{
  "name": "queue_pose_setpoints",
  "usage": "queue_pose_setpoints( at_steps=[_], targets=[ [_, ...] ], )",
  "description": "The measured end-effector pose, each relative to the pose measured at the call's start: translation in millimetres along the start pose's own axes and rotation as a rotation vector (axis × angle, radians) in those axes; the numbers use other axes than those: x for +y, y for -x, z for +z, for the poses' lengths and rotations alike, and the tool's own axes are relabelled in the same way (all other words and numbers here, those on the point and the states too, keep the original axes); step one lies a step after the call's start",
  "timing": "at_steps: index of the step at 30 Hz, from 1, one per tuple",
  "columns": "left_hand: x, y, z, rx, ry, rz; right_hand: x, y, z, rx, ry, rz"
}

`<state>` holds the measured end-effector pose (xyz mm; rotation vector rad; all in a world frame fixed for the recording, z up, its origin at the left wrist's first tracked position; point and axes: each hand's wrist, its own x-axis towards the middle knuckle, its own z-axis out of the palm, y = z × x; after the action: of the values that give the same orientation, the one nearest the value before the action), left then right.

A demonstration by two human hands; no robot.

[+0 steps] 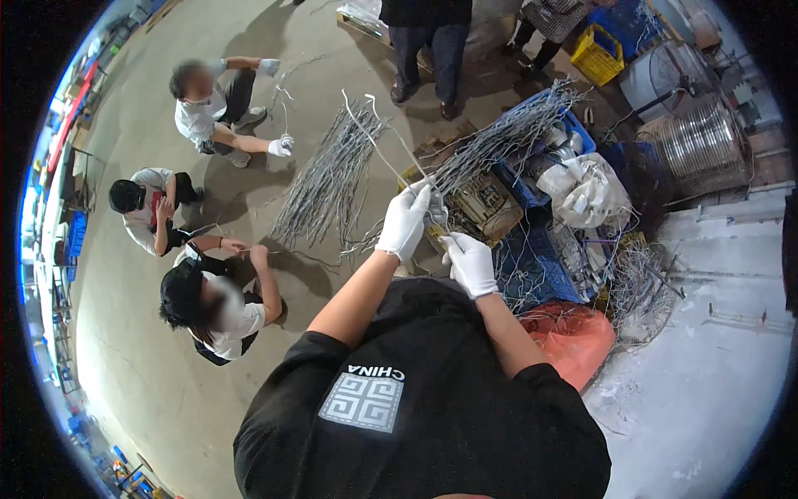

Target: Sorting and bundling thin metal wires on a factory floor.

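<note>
1. Head view, hands: left hand in a white knit glove (405, 223) is raised at about 12 o'clock from the person's chest, fingers curled around a thin, bent grey metal wire (376, 137) that runs up and away toward 11 o'clock. The right hand in a white knit glove (471, 263) sits just beside it at 4 o'clock of the left, fingers folded; it seems to pinch the wire's lower end, though the contact itself is too small to tell.

2. Head view, the work: the wire in hand lies above a loose heap of grey wires on the concrete floor (328, 179), at 10 o'clock from the hands. A second sheaf of grey wires (507, 137) rests across a blue plastic crate (573, 125) at 1 o'clock.

3. Head view, doing it well, as a judgement: the grip looks best kept close to the wire's end, both hands near each other, so the long free tail does not whip. That tail points toward the crouching co-workers (212, 108) at 10 o'clock, who are well apart, but worth watching.

4. Head view, surroundings: an orange sack (573, 337) lies at 4 o'clock, just beside the person's right arm, and tangled wire scrap (640, 287) lies beyond it.
</note>
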<state>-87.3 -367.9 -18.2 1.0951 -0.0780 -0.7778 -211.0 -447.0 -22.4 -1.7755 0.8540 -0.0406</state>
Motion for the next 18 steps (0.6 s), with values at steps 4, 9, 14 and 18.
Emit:
queue_pose_setpoints(
  at_steps=[4, 9, 14, 18],
  targets=[
    [2, 3, 1, 0.092, -0.018, -0.04, -2, -9, -10, 0.03, -0.315, 0.253],
    [7, 4, -1, 0.047, -0.016, -0.008, -12, -27, -39, 0.105, -0.226, 0.117],
    [25, 1, 9, 0.082, -0.066, 0.125, -10, -25, -18, 0.101, 0.0, -0.38],
    [29, -5, 14, 0.103, -0.077, 0.167, -5, -26, -16, 0.166, 0.158, -0.405]
  ],
)
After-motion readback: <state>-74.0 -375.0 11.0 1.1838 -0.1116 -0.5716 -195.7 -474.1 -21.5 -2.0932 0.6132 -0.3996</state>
